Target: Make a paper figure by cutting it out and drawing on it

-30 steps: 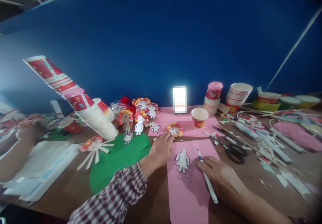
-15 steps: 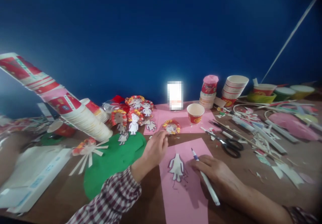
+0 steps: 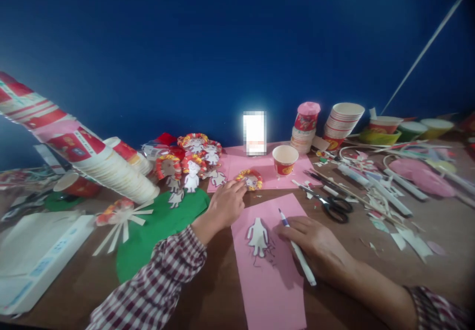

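Note:
My right hand (image 3: pixel 311 243) is closed around a white marker (image 3: pixel 302 260), its dark tip pointing up and away. It rests by the right edge of a pink paper sheet (image 3: pixel 276 298). On that sheet lies a white paper body cut-out (image 3: pixel 258 238) with dark outlines and scribbled marks around it. My left hand (image 3: pixel 228 202) reaches forward with fingers extended. Its fingertips meet the near left edge of a round paper face (image 3: pixel 252 179) with a red-and-yellow rim; whether they grip it is hidden.
Black scissors (image 3: pixel 336 207) and paper scraps (image 3: pixel 411 241) lie to the right. A paper cup (image 3: pixel 285 162) stands on pink paper at the back. Several decorated figures (image 3: pixel 192 174) stand behind a green sheet (image 3: pixel 148 238). A long stack of cups (image 3: pixel 122 176) leans at the left.
My left hand has moved forward, its fingers reaching out to the round paper face. My right hand keeps the marker in much the same place. The view has shifted slightly.

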A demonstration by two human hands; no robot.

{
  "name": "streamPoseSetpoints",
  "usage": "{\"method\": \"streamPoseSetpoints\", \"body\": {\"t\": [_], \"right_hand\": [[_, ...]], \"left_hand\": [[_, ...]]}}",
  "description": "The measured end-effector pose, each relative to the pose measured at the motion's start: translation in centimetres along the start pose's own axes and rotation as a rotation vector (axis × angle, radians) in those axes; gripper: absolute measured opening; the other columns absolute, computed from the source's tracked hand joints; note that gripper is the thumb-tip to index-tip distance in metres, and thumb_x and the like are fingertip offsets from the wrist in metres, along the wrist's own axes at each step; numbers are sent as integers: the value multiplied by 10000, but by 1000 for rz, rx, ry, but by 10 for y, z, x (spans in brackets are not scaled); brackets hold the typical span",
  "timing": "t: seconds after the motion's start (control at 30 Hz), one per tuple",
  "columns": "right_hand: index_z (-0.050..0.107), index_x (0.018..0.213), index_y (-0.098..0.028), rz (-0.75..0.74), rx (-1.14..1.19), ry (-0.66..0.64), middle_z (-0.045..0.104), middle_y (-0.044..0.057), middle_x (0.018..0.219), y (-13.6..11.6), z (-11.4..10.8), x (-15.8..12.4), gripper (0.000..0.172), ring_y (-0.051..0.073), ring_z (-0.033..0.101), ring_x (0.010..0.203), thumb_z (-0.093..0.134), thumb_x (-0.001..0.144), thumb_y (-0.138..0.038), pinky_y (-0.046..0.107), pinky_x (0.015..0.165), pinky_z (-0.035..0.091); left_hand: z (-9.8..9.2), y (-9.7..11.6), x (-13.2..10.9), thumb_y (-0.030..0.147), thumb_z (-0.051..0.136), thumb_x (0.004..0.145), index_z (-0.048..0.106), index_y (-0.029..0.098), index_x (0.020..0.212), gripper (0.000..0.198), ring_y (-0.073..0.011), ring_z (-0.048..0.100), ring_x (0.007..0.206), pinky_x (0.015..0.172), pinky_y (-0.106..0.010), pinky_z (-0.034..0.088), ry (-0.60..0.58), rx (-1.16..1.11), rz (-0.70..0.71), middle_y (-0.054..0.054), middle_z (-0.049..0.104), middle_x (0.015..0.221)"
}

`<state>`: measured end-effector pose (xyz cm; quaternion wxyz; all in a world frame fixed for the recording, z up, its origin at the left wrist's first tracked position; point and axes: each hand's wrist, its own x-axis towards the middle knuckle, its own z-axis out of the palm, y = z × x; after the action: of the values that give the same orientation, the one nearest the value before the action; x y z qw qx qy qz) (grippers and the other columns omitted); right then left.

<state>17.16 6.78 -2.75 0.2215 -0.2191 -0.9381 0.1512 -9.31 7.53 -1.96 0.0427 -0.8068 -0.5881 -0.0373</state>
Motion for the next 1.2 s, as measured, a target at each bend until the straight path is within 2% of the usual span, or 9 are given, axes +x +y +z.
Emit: {"method": "streamPoseSetpoints", "body": {"t": [0.33, 0.4, 0.5, 0.6, 0.67, 0.73, 0.93, 1.03, 1.2], "right_hand": [[645, 1052, -185, 62, -96, -19, 673, 89, 856, 0, 1, -2, 277, 214, 598, 809, 510, 820, -116, 349, 752, 460], [639, 1062, -175, 55, -66, -9, 671, 97, 861, 1, 1, -2, 291, 216, 599, 807, 495, 817, -113, 342, 731, 476], [634, 1064, -160, 44, -15, -17, 665, 100, 844, 2, -1, -1, 297, 213, 594, 783, 471, 820, -111, 338, 711, 497], [637, 1043, -156, 33, 11, -24, 671, 106, 876, 3, -2, 0, 285, 222, 597, 808, 464, 822, -103, 353, 725, 505], [641, 1022, -155, 26, 22, -29, 673, 112, 904, 4, -3, 0, 268, 229, 600, 829, 466, 826, -104, 358, 724, 506], [644, 1019, -151, 22, 26, -34, 671, 117, 900, 5, -3, 1, 251, 231, 602, 831, 471, 839, -119, 361, 721, 508], [623, 1095, -164, 5, 42, -66, 662, 107, 908, 11, -3, 0, 257, 212, 607, 861, 467, 893, -143, 344, 754, 510], [609, 1111, -164, 4, 38, -83, 665, 99, 914, 15, -3, -2, 256, 209, 610, 880, 470, 898, -140, 346, 780, 506], [602, 1142, -170, -8, 44, -100, 665, 100, 914, 18, -5, 0, 299, 209, 620, 879, 488, 871, -120, 336, 756, 513]], "left_hand": [[-1, 22, 3, 206, 448, 843, 572, 140, 1176, 362, -286, 480, 1134, 989, -476, 394, 29, -50, -88, -130, 556, 1242], [-4, 17, 3, 184, 436, 850, 565, 157, 1195, 369, -258, 493, 1130, 991, -448, 407, 81, -121, -76, -109, 574, 1222], [-15, -2, -2, 142, 398, 868, 560, 171, 1202, 372, -215, 519, 1118, 996, -399, 423, 242, -233, -103, -84, 598, 1202], [-26, -22, -16, 143, 383, 882, 586, 169, 1145, 333, -206, 540, 1109, 994, -393, 434, 361, -289, -180, -78, 624, 1159], [-29, -25, -30, 154, 389, 892, 593, 173, 1125, 310, -204, 546, 1108, 987, -391, 442, 385, -316, -195, -73, 631, 1141], [-28, -17, -44, 151, 400, 895, 594, 179, 1121, 299, -198, 553, 1092, 973, -380, 450, 367, -342, -182, -69, 633, 1131], [-10, 32, -75, 108, 433, 866, 584, 205, 1138, 327, -191, 560, 1040, 918, -366, 465, 191, -395, 30, -60, 631, 1125], [-6, 42, -73, 116, 445, 856, 585, 191, 1129, 316, -206, 563, 1029, 896, -381, 472, 168, -374, 76, -74, 629, 1131], [-6, 39, -57, 90, 440, 845, 588, 176, 1092, 301, -203, 564, 1025, 890, -374, 478, 201, -385, 98, -77, 631, 1097]]}}
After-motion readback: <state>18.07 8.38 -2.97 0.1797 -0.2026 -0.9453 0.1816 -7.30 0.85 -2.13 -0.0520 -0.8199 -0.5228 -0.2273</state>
